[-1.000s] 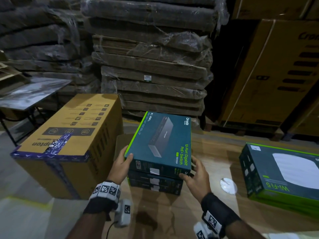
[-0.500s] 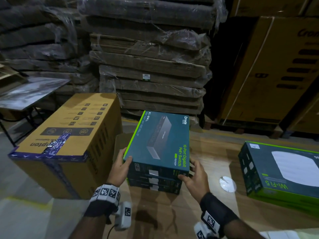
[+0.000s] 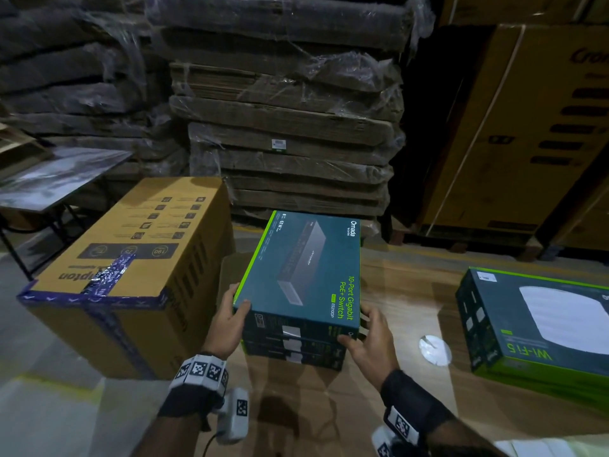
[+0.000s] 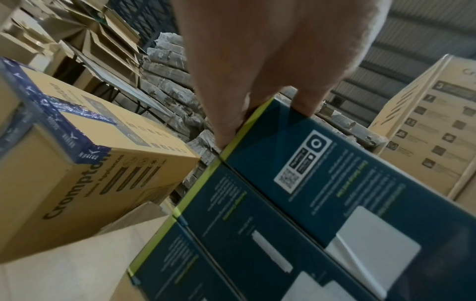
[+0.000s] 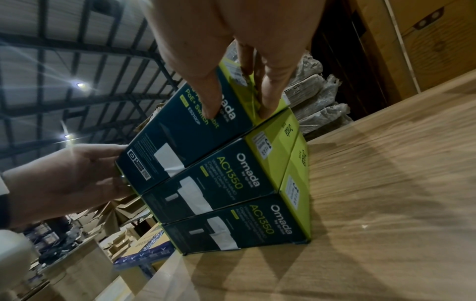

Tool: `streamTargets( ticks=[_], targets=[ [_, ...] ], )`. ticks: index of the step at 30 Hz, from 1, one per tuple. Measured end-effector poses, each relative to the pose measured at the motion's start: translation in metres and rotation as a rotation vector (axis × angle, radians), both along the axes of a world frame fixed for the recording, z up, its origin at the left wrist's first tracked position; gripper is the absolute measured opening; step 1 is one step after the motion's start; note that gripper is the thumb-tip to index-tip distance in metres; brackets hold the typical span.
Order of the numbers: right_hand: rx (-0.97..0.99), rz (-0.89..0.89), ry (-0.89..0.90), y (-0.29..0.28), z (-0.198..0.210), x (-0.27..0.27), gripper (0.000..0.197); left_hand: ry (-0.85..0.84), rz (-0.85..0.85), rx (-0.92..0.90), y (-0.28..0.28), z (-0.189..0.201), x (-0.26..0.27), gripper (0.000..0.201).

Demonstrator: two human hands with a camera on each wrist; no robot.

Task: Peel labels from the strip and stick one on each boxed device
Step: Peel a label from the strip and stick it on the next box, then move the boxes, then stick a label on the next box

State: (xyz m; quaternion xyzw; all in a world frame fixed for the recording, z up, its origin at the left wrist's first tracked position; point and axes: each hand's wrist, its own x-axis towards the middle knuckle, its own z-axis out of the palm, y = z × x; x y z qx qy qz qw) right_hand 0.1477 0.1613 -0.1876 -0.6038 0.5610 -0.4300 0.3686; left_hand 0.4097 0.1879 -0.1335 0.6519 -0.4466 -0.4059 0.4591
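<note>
Since a second ago you have lowered the switch box (image 3: 301, 268) onto the stack of two AC1350 boxes (image 5: 231, 205). Your left hand (image 3: 230, 319) at its 7 o'clock corner and your right hand (image 3: 369, 341) at 5 o'clock came down with it.

Cardboard carton (image 3: 131, 275) close left of stack (image 3: 296, 338)

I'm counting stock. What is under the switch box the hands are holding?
Two AC1350 boxes lie stacked on the wooden table under the switch box. Their tops are covered, and each shows a white label on its front.
</note>
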Motion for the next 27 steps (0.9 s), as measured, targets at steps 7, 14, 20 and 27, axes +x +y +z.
streamTargets(
  ticks=[7, 14, 20, 27],
  targets=[
    [0.033, 0.086, 0.034, -0.002, 0.005, -0.011, 0.068, -0.181, 0.000, 0.012, -0.006, 0.006, 0.015, 0.039],
    [0.008, 0.154, 0.147, -0.010, 0.018, -0.041, 0.072, -0.430, -0.067, -0.187, -0.012, 0.031, -0.019, 0.052],
    [-0.028, 0.037, 0.009, -0.019, 0.035, -0.068, 0.056, -0.347, -0.244, -0.274, -0.028, 0.030, -0.087, 0.051],
    [-0.082, -0.176, -0.084, -0.018, 0.044, -0.140, 0.046, -0.335, -0.453, -0.368, -0.055, 0.031, -0.195, 0.045]
  ],
)
